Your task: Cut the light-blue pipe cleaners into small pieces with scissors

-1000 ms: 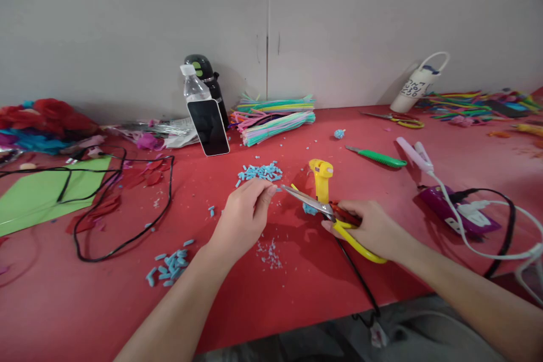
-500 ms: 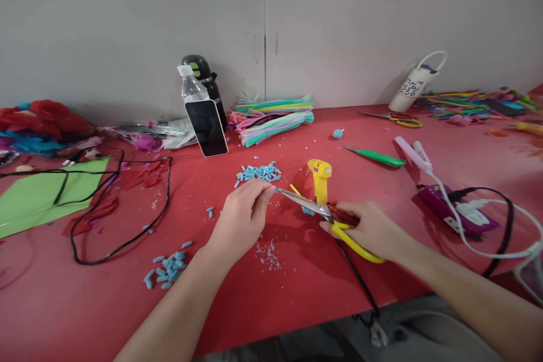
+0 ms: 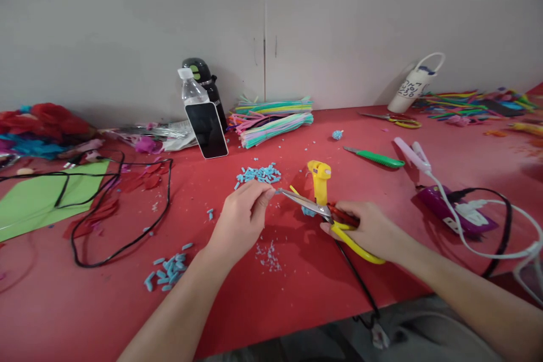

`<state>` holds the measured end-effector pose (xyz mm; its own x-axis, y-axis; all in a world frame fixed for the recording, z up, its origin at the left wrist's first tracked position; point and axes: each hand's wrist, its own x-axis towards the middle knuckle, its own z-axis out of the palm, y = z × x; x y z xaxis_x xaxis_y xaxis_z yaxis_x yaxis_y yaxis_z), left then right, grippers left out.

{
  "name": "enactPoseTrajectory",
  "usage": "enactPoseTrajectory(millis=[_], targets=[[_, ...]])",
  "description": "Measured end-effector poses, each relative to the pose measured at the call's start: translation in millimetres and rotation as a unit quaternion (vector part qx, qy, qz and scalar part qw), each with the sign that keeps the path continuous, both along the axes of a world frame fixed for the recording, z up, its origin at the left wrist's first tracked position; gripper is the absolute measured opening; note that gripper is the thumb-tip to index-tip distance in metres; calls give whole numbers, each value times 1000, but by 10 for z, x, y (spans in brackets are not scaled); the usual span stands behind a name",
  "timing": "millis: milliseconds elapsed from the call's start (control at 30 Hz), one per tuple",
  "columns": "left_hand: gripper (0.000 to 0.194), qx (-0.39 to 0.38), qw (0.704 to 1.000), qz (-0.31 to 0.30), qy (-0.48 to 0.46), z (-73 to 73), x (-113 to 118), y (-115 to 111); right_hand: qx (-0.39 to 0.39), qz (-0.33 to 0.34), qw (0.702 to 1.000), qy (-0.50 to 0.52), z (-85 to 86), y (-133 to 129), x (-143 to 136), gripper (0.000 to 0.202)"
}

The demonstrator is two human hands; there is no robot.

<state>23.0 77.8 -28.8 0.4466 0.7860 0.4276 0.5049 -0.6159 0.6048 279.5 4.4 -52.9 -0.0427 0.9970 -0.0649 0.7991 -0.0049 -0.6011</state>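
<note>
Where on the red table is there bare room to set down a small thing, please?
Mostly free: the front strip between left forearm and black cord, nearer than the pale clippings; and the patch between green-handled knife and right hand. Crowded: the left, around green sheet and looped black cable, and the middle, around yellow glue gun, held scissors and blue pieces.

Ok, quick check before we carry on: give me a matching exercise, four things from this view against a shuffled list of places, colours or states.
1. Glue gun
2. Phone
3. Green-handled tool
4. Right hand

A. Tilted, in front of the clear bottle
B. Gripping scissors
C. Yellow
D. Lying beside the lilac device

Pairs: 1-C, 2-A, 3-D, 4-B
</note>
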Motion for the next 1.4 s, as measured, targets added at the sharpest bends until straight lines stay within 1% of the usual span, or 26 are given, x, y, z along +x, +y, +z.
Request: enactPoseTrajectory(millis=[300,567,800,1033,1200,1400], targets=[[18,-6,1000,10,8,11,10,-11,8,2,1000,-3,-22,7,1,34],[21,-26,999,25,10,15,14,-29,6,3,1000,-12,-5,32,-2,39],[24,-35,999,34,7,22,29,-28,11,-8,1000,9,-41,6,-4,38],[23,-38,999,32,5,17,43,-27,7,-4,1000,-1,-12,13,-1,39],[26,-50,998,32,20,18,46,-27,21,-2,1000,-21,-20,29,-5,39],[30,-59,997,26,35,29,72,-32,12,-14,1000,-4,-10,7,-18,38]])
